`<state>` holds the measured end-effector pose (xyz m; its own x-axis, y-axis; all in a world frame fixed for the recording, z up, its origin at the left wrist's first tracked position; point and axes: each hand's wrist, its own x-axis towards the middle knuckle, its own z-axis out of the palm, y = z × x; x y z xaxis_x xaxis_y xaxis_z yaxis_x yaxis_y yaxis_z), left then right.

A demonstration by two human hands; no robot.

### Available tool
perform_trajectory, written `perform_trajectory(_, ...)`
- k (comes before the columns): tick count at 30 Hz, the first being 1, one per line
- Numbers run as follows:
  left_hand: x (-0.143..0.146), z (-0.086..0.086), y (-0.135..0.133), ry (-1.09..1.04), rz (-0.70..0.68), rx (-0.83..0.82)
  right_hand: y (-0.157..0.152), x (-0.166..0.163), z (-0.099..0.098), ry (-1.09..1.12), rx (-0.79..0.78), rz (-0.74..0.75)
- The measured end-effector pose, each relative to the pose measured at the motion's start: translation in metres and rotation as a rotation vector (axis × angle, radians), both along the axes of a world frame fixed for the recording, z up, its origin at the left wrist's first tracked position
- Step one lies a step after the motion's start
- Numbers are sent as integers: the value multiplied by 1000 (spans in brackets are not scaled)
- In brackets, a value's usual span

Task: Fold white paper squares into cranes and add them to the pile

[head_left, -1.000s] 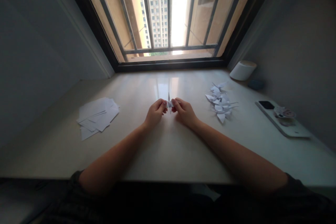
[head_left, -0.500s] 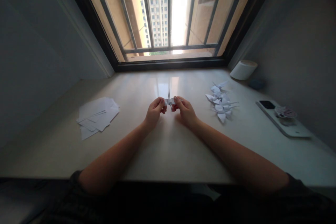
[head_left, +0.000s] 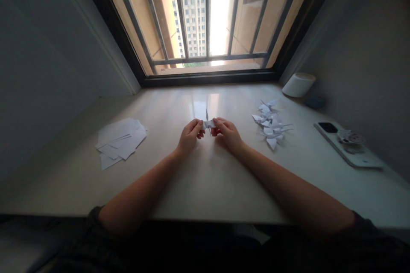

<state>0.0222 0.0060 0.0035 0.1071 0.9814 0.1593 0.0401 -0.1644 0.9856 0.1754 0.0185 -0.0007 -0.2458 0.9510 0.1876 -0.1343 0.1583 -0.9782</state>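
Observation:
Between my two hands is a small white paper crane [head_left: 209, 124], its thin pointed end sticking up toward the window. My left hand [head_left: 189, 135] pinches one wing between thumb and forefinger. From the other side, my right hand [head_left: 228, 134] pinches the opposite wing in the same way. The crane is held just above the pale sill top, and my fingers cover the wing tips. Off to the right lies a heap of folded white paper cranes [head_left: 271, 124]. A loose stack of white paper sheets [head_left: 120, 143] lies to the left.
At the right, a phone [head_left: 347, 145] lies with a round ring grip on its back. A white cylinder [head_left: 299, 85] stands in the far right corner beside a dark, blurred object [head_left: 315, 102]. A barred window with a dark frame [head_left: 209, 79] closes the far side.
Both hands keep their pinch on the crane, with only slight finger movement. The whole view has shifted very slightly.

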Motion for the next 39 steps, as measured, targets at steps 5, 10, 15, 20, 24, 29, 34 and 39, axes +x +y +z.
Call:
perform_trajectory(5, 0, -2, 0, 51, 17, -20, 2, -2, -7, -17, 17, -14)
perform_trajectory(10, 4, 0, -2, 71, 17, 34, 2, -1, -12, -102, 112, -71)
perform_trajectory(15, 3, -1, -3, 44, -32, 45, 2, 0, -14, -149, 146, -17)
perform_trajectory(20, 3, 1, -3, 23, -27, 68, 1, -2, -10, -62, 98, 7)
perform_trajectory(24, 6, 1, -3, -101, -41, -12, -2, -5, -5, 104, -18, 60)
perform_trajectory(29, 8, 1, -3, -199, -40, -72, -2, -7, -5, 214, -143, 97)
perform_trajectory(34, 9, -1, -3, -227, -40, -98, -1, -7, -6, 256, -222, 114)
perform_trajectory(39, 7, 0, -3, -209, -30, -72, 0, -6, -6, 205, -208, 88)
